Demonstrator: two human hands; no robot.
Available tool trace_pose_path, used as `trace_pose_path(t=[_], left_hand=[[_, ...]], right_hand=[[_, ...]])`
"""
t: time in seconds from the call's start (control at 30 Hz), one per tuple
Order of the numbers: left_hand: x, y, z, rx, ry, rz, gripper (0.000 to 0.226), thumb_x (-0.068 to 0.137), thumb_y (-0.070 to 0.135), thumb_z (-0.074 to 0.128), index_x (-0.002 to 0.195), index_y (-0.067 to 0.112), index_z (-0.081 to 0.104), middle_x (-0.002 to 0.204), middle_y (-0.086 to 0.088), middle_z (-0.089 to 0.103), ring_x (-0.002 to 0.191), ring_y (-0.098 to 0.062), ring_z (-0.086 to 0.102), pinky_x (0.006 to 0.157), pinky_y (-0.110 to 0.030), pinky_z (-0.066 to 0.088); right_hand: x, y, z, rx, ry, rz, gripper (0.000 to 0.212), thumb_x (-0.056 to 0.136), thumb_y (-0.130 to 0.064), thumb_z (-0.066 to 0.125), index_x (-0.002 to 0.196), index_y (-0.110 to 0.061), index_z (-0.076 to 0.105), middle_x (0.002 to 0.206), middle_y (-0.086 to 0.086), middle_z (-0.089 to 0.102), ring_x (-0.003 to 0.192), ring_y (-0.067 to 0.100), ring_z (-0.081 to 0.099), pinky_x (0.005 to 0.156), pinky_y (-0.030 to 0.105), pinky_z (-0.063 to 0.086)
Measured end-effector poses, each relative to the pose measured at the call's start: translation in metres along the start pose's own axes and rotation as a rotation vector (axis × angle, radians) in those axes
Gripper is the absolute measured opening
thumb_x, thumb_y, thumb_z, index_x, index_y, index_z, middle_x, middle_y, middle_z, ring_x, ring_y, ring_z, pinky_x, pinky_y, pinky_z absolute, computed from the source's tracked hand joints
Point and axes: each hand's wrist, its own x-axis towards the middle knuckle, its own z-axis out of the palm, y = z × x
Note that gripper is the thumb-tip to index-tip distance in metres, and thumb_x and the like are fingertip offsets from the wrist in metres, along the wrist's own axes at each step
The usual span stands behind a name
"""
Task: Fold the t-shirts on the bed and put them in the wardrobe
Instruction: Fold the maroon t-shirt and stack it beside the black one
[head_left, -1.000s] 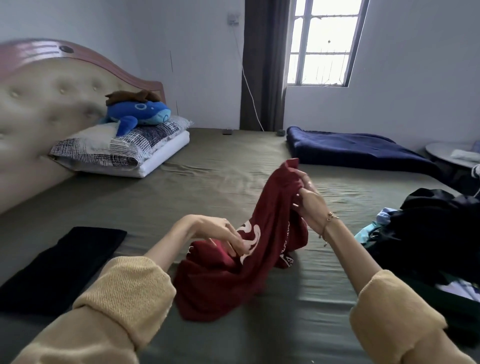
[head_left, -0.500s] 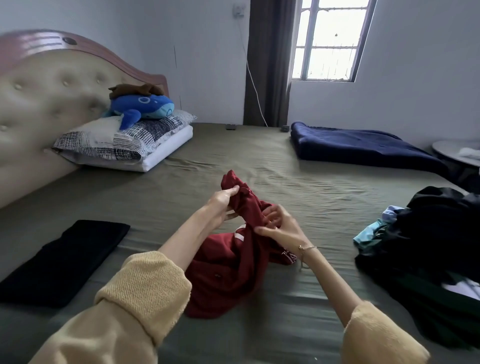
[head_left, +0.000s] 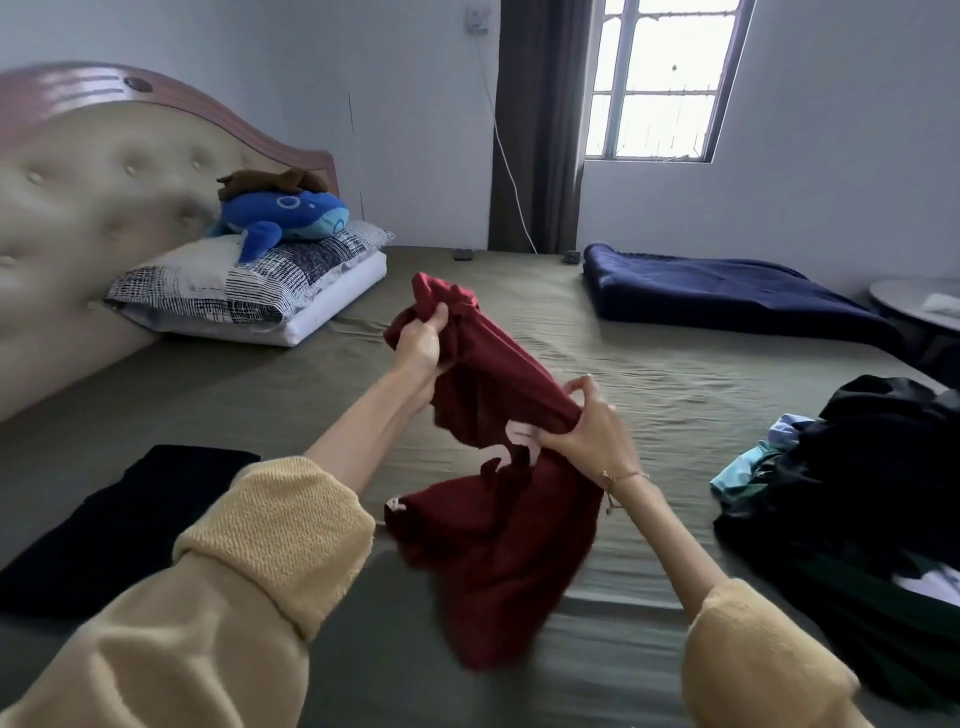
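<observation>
Head view showed the left hand and right hand gripping the bunched red t-shirt above the bed (folding barely begun), which next needed spreading flat.

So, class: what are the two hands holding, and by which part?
Both grip the dark red t-shirt: the left hand a bunched upper end, the right hand a gathered fold near the white print.

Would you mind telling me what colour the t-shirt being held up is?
The t-shirt is dark red with a white print, seen in the head view.
</observation>
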Motion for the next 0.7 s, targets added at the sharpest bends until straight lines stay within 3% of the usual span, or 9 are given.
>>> trace_pose_path(t=[0.1,0.2,0.3,0.4,0.5,0.57,0.6,0.63,0.7], left_hand=[[0.003,0.021,0.007,-0.158,-0.035,-0.020,0.035,0.100,0.024,0.044,0.131,0.007,0.048,0.114,-0.008,0.058,0.107,-0.021,0.055,0.084,-0.042,0.046],[0.010,0.029,0.002,-0.242,-0.004,0.030,0.038,0.101,0.027,0.042,0.134,0.009,0.046,0.125,-0.009,0.056,0.121,-0.024,0.051,0.085,-0.044,0.045],[0.023,0.030,-0.025,-0.220,0.155,0.016,0.040,0.101,0.032,0.040,0.135,0.013,0.045,0.131,-0.007,0.054,0.121,-0.026,0.051,0.083,-0.044,0.045],[0.026,0.022,-0.052,-0.095,0.335,-0.300,0.041,0.100,0.030,0.042,0.136,0.011,0.042,0.138,-0.008,0.047,0.126,-0.032,0.045,0.096,-0.050,0.039],[0.020,0.007,-0.069,-0.014,0.463,-0.594,0.034,0.099,0.016,0.045,0.130,0.002,0.046,0.132,-0.009,0.048,0.125,-0.036,0.046,0.103,-0.056,0.035],[0.016,-0.001,-0.074,-0.003,0.468,-0.649,0.030,0.098,0.013,0.046,0.125,0.001,0.049,0.138,-0.015,0.044,0.123,-0.039,0.046,0.100,-0.056,0.039],[0.020,-0.005,-0.078,-0.023,0.459,-0.654,0.022,0.098,0.011,0.046,0.116,0.000,0.052,0.139,-0.015,0.043,0.123,-0.040,0.046,0.099,-0.055,0.041],[0.025,-0.007,-0.080,-0.085,0.439,-0.663,0.015,0.098,0.011,0.045,0.100,-0.002,0.052,0.137,-0.015,0.046,0.122,-0.038,0.048,0.099,-0.054,0.041],[0.037,-0.009,-0.078,-0.229,0.357,-0.635,0.025,0.099,0.011,0.040,0.079,-0.003,0.046,0.136,-0.011,0.051,0.124,-0.030,0.050,0.103,-0.048,0.038]], right_hand=[[0.011,-0.014,-0.012,-0.217,0.214,0.008,0.036,0.071,-0.012,0.064,0.102,-0.014,0.045,0.096,0.009,0.059,0.089,0.033,0.058,0.071,0.035,0.040],[0.015,-0.012,-0.016,-0.354,0.413,0.122,0.036,0.074,-0.011,0.059,0.109,-0.009,0.053,0.112,0.012,0.054,0.109,0.033,0.050,0.089,0.042,0.040],[0.009,0.006,-0.020,-0.476,0.209,0.317,0.032,0.085,-0.019,0.053,0.115,-0.006,0.054,0.120,0.016,0.054,0.116,0.032,0.049,0.091,0.039,0.041],[-0.002,0.021,-0.020,-0.532,-0.062,0.517,0.034,0.093,-0.018,0.041,0.120,-0.004,0.055,0.127,0.017,0.055,0.120,0.031,0.050,0.093,0.035,0.041],[-0.004,0.028,-0.008,-0.131,-0.216,0.670,0.035,0.095,-0.011,0.033,0.123,0.002,0.050,0.120,0.023,0.057,0.100,0.035,0.059,0.074,0.033,0.045],[0.000,0.030,0.000,0.349,-0.306,0.863,0.035,0.098,-0.015,0.023,0.108,0.005,0.049,0.084,0.024,0.065,0.062,0.032,0.063,0.051,0.028,0.048],[0.004,0.031,0.002,0.533,-0.342,0.929,0.041,0.100,-0.019,0.017,0.103,0.007,0.048,0.070,0.023,0.065,0.054,0.031,0.064,0.044,0.026,0.050],[0.013,0.036,0.005,0.673,-0.366,0.951,0.048,0.101,-0.025,0.013,0.104,0.008,0.047,0.069,0.022,0.066,0.062,0.034,0.067,0.046,0.029,0.053],[0.033,0.038,0.008,0.921,-0.323,0.906,0.053,0.102,-0.032,0.012,0.126,0.003,0.044,0.097,0.020,0.063,0.106,0.040,0.057,0.072,0.048,0.053]])
